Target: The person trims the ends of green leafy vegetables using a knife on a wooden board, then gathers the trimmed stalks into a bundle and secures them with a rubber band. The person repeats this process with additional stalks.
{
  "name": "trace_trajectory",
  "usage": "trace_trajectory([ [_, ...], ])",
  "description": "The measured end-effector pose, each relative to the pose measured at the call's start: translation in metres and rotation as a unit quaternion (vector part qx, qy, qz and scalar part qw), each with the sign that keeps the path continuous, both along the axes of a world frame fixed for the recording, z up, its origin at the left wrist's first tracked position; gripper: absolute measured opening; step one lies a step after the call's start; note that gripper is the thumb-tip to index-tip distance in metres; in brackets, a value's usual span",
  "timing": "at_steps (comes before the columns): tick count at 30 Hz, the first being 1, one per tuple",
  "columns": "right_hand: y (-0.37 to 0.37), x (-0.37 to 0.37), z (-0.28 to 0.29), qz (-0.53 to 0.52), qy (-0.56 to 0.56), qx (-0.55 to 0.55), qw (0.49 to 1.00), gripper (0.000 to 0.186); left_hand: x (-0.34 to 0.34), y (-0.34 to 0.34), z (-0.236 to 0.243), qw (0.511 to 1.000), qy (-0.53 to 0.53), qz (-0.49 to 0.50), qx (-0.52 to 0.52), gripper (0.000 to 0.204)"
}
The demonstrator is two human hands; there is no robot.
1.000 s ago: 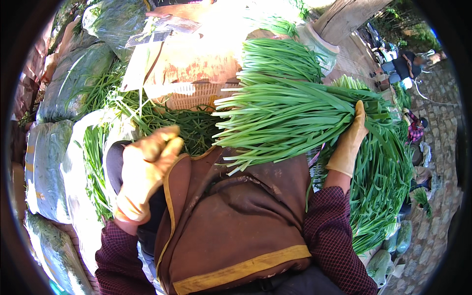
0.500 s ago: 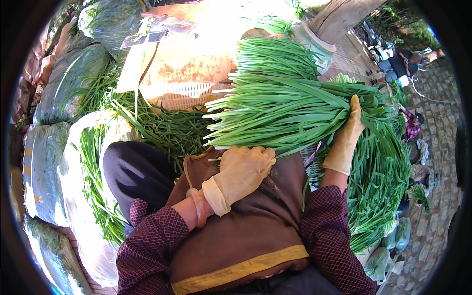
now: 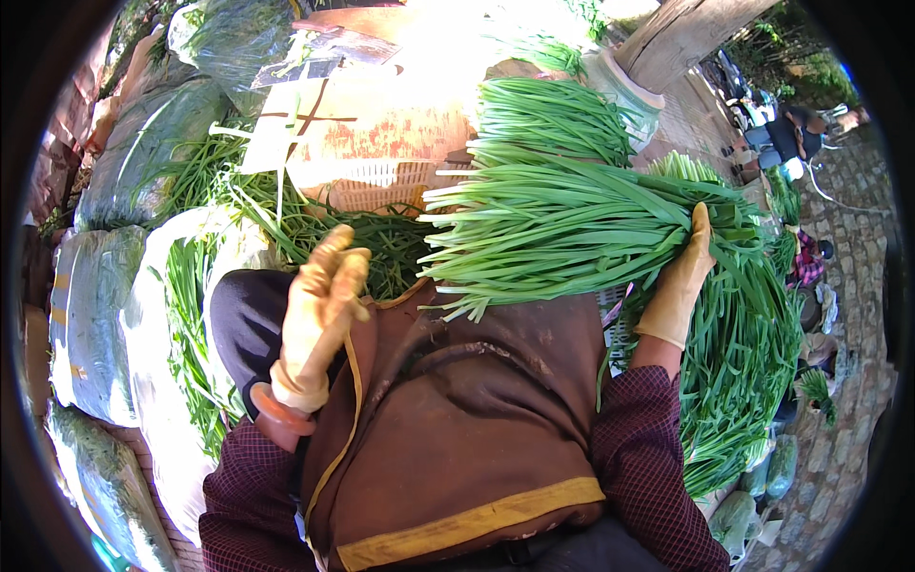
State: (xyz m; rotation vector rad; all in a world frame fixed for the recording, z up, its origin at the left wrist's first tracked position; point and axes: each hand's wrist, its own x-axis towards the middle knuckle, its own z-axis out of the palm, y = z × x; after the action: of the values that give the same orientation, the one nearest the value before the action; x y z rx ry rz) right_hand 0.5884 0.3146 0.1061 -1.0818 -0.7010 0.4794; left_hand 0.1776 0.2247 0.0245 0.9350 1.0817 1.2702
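Observation:
My right hand (image 3: 682, 278), in a tan rubber glove, grips a large bunch of long green leafy stems (image 3: 543, 229) from its right side, with the pale cut ends pointing left. My left hand (image 3: 319, 307), gloved the same way with an orange bangle at the wrist, is raised left of that bunch, fingers loosely bent and apart, holding nothing that I can see. Under both hands lies a brown apron (image 3: 457, 410) with yellow trim over my lap. Another bunch (image 3: 553, 119) lies just beyond the held one, and loose greens (image 3: 381, 250) spread behind my left hand.
Wrapped bundles (image 3: 95, 315) line the left side. A crate (image 3: 353, 186) with a board (image 3: 372, 119) sits ahead, beside a wooden post (image 3: 681, 38). A heap of greens (image 3: 734, 353) is at my right. People (image 3: 791, 138) crouch on the cobbled paving (image 3: 843, 296) farther right.
My left hand came to the near edge of the held bunch, then moved back up and left, away from it, fingers loosening. My right hand keeps its hold on the bunch.

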Motion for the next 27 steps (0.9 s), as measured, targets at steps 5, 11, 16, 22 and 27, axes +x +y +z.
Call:
trace_trajectory([
  [5,-0.002,-0.001,-0.002,-0.03,-0.016,-0.037,0.999,0.045,0.035,-0.015,-0.039,0.907,0.312,-0.227,0.169,0.033],
  [11,0.0,0.006,-0.006,-0.036,-0.021,-0.047,0.998,0.048,-0.001,-0.006,-0.026,0.904,0.357,-0.164,0.17,0.012],
  [16,-0.001,0.006,-0.007,-0.036,-0.02,-0.016,0.999,0.046,-0.076,0.019,0.02,0.926,0.101,0.353,0.09,0.014],
  [22,0.001,0.005,-0.004,-0.029,-0.03,-0.024,0.999,0.046,-0.005,-0.002,0.017,0.863,0.418,0.093,0.267,0.034],
  [27,0.0,0.0,-0.001,-0.033,-0.023,-0.035,0.999,0.047,0.064,-0.013,0.01,0.797,0.491,-0.111,0.333,0.012],
])
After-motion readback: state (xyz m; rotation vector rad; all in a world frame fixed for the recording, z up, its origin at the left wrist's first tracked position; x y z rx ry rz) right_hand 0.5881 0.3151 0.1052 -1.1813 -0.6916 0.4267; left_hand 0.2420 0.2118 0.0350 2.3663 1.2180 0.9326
